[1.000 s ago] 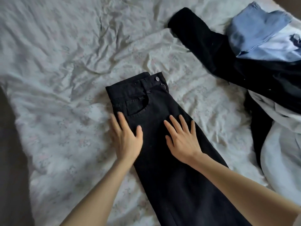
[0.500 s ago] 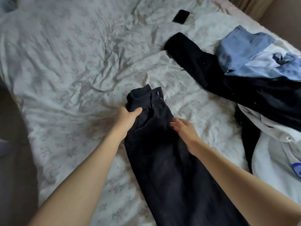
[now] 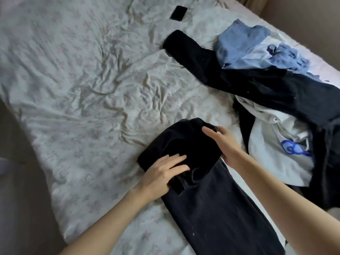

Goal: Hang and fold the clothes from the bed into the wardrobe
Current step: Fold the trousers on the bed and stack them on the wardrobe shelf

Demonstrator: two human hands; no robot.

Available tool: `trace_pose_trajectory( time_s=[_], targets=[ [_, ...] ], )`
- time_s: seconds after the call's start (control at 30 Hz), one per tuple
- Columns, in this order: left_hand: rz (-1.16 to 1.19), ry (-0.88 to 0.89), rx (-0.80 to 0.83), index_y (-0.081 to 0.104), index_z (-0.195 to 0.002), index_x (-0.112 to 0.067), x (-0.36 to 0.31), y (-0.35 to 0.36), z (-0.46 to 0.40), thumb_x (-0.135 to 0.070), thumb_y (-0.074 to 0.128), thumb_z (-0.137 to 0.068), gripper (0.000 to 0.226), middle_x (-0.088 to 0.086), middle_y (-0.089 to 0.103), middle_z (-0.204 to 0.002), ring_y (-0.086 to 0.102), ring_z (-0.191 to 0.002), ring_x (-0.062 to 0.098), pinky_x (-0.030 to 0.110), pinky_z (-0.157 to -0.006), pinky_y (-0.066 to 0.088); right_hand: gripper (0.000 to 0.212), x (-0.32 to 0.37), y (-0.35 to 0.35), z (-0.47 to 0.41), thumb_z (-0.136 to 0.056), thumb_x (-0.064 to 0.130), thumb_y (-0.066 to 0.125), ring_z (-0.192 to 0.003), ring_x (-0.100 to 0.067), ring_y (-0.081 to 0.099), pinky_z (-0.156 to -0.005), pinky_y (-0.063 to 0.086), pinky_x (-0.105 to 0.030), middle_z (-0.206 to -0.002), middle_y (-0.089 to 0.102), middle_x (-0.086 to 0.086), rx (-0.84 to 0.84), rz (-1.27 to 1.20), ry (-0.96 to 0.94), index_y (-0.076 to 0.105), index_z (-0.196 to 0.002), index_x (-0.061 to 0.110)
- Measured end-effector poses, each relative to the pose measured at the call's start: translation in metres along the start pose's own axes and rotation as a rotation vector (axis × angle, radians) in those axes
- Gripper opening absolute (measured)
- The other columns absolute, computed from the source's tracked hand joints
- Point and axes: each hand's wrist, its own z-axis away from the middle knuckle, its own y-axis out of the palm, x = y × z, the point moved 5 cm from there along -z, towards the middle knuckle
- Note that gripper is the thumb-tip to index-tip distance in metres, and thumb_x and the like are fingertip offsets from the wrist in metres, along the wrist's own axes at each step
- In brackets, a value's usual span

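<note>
- Fingers of the left hand (image 3: 161, 176) lie fairly straight and spread, pressing flat on the folded-over top of the black trousers (image 3: 211, 208); the thumb appears tucked at the fold edge near a pocket, though blur makes that uncertain.
- Fingers of the right hand (image 3: 223, 142) curl round the far right edge of the same folded part, thumb on top, gripping the cloth near the waistband.
- Location: black trousers lie on the bed (image 3: 82, 107), near its front edge, legs running toward the lower right out of view; the waist end is doubled back over the thigh area.
- Step in hand, as judged: folding this one pair; the first fold is being laid and flattened. No wardrobe is in view.
- Next move, as judged: the fold needs its edges squared and pressed flat, then the long leg section brought up for a further fold, both hands keeping the layers from sliding.
- Remaining work: a pile of clothes (image 3: 287, 100) sits well apart to the right, showing a dark garment, light blue denim (image 3: 239, 45) and a white shirt (image 3: 276, 159).
- Writing and labels: none readable. The white shirt carries a blue printed emblem (image 3: 292, 148), its form unclear. No brand tag on the trousers is legible.
- Other item: a dark flat object (image 3: 178, 13), possibly a phone, lies at the far side of the bed.
</note>
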Motion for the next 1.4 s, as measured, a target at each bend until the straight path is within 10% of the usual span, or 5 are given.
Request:
trace_pose_trajectory(
  time_s=[0.33,0.43,0.63,1.03,1.4],
  targets=[
    [-0.073,-0.022,0.543,0.049,-0.130,-0.022,-0.025,0.068,0.054,-0.015,0.055,-0.086,0.045,0.003,0.035,-0.150,0.020,-0.144,0.020,0.038,-0.118,0.020,0.027,-0.097,-0.033,0.029,-0.083,0.014,0.058,-0.081,-0.014,0.057,-0.067,0.048,-0.029,-0.103,0.060,-0.002,-0.161,0.595,-0.097,0.049,-0.109,0.013],
    [-0.092,-0.033,0.220,0.061,-0.115,-0.018,-0.026,0.056,0.054,-0.027,0.049,-0.084,0.034,0.004,0.058,-0.127,0.048,-0.126,0.020,0.041,-0.098,0.046,0.042,-0.094,-0.028,0.027,-0.085,0.013,0.054,-0.094,-0.021,0.055,-0.079,0.047,-0.035,-0.120,0.051,-0.006,-0.207,0.844,-0.138,0.042,-0.126,0.013],
    [-0.334,-0.621,0.004,0.032,-0.144,-0.011,0.021,0.044,0.025,-0.046,0.036,-0.088,0.066,0.021,0.031,-0.149,0.030,-0.137,0.041,0.059,-0.105,0.029,0.056,-0.068,0.029,0.022,-0.088,0.022,0.041,-0.136,-0.030,0.035,-0.109,0.026,-0.055,-0.146,0.037,-0.012,-0.143,1.321,-0.863,0.033,-0.143,0.018],
    [-0.290,-0.799,0.145,0.003,-0.149,-0.020,0.071,0.087,0.008,-0.060,0.023,-0.090,0.075,0.010,0.013,-0.158,0.012,-0.145,0.029,0.055,-0.114,0.009,0.060,-0.115,0.042,-0.064,-0.082,0.055,-0.014,-0.135,-0.024,-0.035,-0.114,-0.012,-0.052,-0.148,-0.032,0.011,0.213,1.640,-0.607,-0.023,-0.141,0.042],
    [0.337,-0.982,0.406,0.047,-0.130,-0.019,0.098,0.021,-0.012,-0.042,0.080,-0.067,0.074,-0.004,0.056,-0.127,0.055,-0.114,0.018,0.036,-0.096,0.046,0.096,-0.019,0.069,-0.089,-0.081,0.033,0.067,-0.146,-0.022,-0.007,-0.115,-0.001,-0.057,-0.157,0.008,0.001,0.550,1.755,-0.534,0.000,-0.150,0.030]
  ],
)
